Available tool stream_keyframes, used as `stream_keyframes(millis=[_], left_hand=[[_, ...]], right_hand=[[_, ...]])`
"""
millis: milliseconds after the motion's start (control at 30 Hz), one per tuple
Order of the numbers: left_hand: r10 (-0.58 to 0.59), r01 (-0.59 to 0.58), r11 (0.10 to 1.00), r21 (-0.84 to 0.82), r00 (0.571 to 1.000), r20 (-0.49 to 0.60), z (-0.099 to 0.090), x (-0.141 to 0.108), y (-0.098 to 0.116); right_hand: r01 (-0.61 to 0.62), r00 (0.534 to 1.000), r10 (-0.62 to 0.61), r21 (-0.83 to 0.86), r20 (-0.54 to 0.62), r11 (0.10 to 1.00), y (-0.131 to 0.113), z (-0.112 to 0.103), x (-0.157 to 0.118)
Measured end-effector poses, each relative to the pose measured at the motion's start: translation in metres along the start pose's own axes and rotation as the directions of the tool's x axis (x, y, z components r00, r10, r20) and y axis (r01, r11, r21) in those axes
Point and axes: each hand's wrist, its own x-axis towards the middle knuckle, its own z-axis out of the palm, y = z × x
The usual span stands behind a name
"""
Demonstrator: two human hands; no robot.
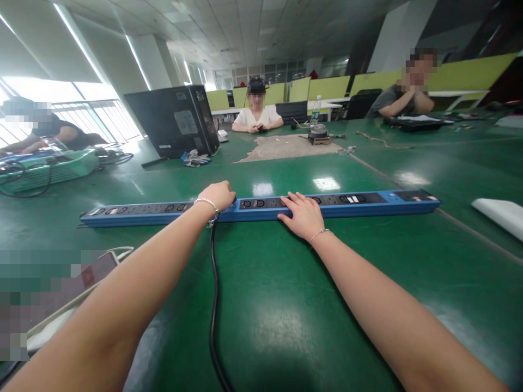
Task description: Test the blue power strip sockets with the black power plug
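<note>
A long blue power strip [261, 213] with a row of black sockets lies across the green table in front of me. My left hand [219, 197] is closed over the strip left of its middle, gripping the end of a black power cord [214, 283]. The plug itself is mostly hidden by the fingers, so how deep it sits in a socket cannot be seen. From this hand the cord runs down the table towards me. My right hand [303, 215] lies open on the strip, right of the middle, fingers spread over the sockets and holding nothing.
A black computer case [171, 122] stands at the back left, with gloves [196, 158] beside it. Far left is a green basket [53, 169] with cables. A screened device [77, 299] lies near my left arm, a white object [500, 215] at right. Several people sit around.
</note>
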Motion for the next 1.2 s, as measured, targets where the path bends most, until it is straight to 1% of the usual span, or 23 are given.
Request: stream_keyframes(millis=[133,233,367,433,533,667,733,900,1100,1200], left_hand=[[-0.026,0.025,0.999,0.031,1.0,0.005,0.003,-0.002,0.001],[-0.043,0.042,0.998,0.043,0.999,0.018,0.007,-0.007,0.006],[-0.056,0.059,0.995,0.08,0.998,-0.034,0.014,-0.017,0.016],[-0.052,0.056,0.994,0.093,0.998,-0.043,0.015,-0.02,0.019],[-0.056,0.058,0.994,0.09,0.998,-0.024,0.014,-0.019,0.02],[-0.048,0.047,0.996,0.077,0.999,0.014,0.011,-0.016,0.018],[-0.042,0.04,0.996,0.076,0.999,0.022,0.01,-0.015,0.017],[-0.047,0.048,0.997,0.063,0.999,-0.007,0.01,-0.016,0.015],[-0.062,0.064,0.996,0.061,0.997,-0.046,0.016,-0.018,0.015],[-0.071,0.076,0.994,0.077,0.996,-0.059,0.011,-0.023,0.02]], right_hand=[[0.002,1.0,-0.002,-0.003,-0.001,1.0,0.0,0.001,0.0],[0.004,1.0,-0.004,-0.004,-0.003,1.0,0.0,0.001,0.0],[-0.005,1.0,0.005,-0.005,0.0,1.0,-0.001,0.0,0.001],[-0.003,1.0,0.003,0.004,0.018,1.0,0.0,-0.001,0.002],[-0.001,0.999,0.0,0.02,0.046,1.0,0.007,-0.005,0.002],[-0.071,0.997,0.072,-0.015,0.034,0.997,0.019,-0.012,-0.001],[-0.086,0.996,0.087,-0.034,0.037,0.996,0.022,-0.013,-0.003],[-0.079,0.996,0.081,-0.046,0.03,0.996,0.024,-0.011,-0.005],[-0.082,0.996,0.083,-0.036,0.02,0.996,0.025,-0.011,-0.004],[-0.081,0.997,0.081,-0.029,0.015,0.996,0.026,-0.01,-0.004]])
